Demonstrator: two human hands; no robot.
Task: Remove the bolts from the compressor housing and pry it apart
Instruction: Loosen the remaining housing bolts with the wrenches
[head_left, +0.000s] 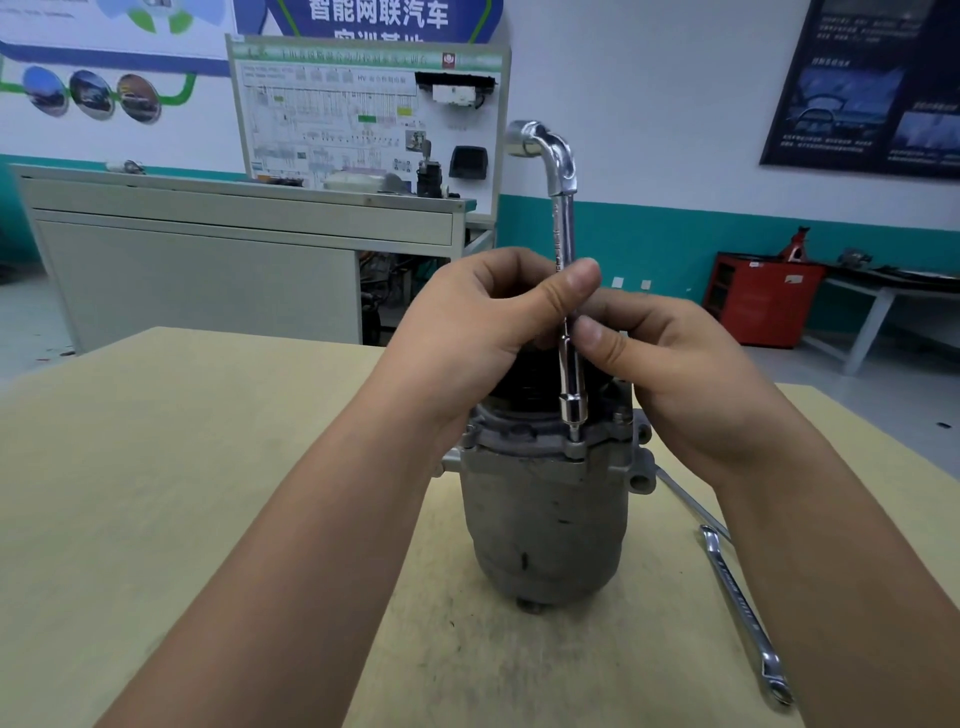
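Observation:
The grey metal compressor housing (545, 525) stands upright on the wooden table (208, 493). A chrome L-shaped socket wrench (565, 228) stands vertical, its lower socket seated on a bolt (574, 434) at the front of the housing's top flange. My left hand (483, 327) pinches the wrench shaft between thumb and fingers. My right hand (670, 374) grips the shaft just below, thumb on its front. Another bolt head shows on the flange at the right (619, 417). The housing's dark top is mostly hidden behind my hands.
A chrome combination wrench (743, 613) lies on the table to the right of the housing, with a second thin tool (685, 501) behind it. A grey cabinet bench (208, 244) with a training board stands beyond the table. A red cabinet (758, 301) sits far right.

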